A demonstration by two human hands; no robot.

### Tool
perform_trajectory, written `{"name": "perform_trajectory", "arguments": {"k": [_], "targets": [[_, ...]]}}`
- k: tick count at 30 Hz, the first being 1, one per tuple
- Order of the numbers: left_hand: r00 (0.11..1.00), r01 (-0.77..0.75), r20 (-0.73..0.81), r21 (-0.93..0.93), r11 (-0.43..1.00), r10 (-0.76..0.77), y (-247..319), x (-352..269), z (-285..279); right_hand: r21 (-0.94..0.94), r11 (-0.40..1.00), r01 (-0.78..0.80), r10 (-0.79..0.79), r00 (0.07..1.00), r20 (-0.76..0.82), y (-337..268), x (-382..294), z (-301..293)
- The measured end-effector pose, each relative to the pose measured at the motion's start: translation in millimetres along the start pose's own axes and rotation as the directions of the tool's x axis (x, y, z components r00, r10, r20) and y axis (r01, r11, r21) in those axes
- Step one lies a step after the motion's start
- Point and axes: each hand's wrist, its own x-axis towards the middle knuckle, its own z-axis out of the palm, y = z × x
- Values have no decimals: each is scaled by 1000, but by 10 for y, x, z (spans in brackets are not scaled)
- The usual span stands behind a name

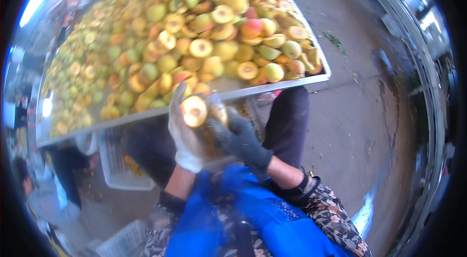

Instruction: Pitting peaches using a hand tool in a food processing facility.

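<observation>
In front of my lap, my left hand (184, 133) wears a whitish glove and holds a halved peach (194, 111). The cut face points up and has a brown centre. Close by on the right, my right hand (240, 138) wears a dark grey glove. Its fingers are closed around a small hand tool (220, 112) with a tan handle and a pale end; blur hides its exact kind. Both hands are just below the near rim of a metal-edged table (277, 88). Heaped on it are many peach halves (200, 48), yellow, green and red.
Below the table at left stands a white plastic crate (126, 180) with some orange pieces inside. Another white basket (122, 240) is on the floor lower left. Another person (51, 198) is at the left edge. Leaf scraps (335, 42) lie on the concrete floor (350, 118) at right.
</observation>
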Motion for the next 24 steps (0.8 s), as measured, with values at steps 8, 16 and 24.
{"name": "perform_trajectory", "arguments": {"k": [8,16,24], "targets": [[826,420,205,-844,332,-525,-2,-25,-161,-613,691,383,-254,923,291,-418,-88,15],[911,351,40,-597,722,-410,90,-59,-160,-711,538,452,-184,887,424,-517,-146,6],[902,400,56,-478,782,-427,57,-63,-135,-782,392,484,-105,868,485,-398,-163,-119]]}}
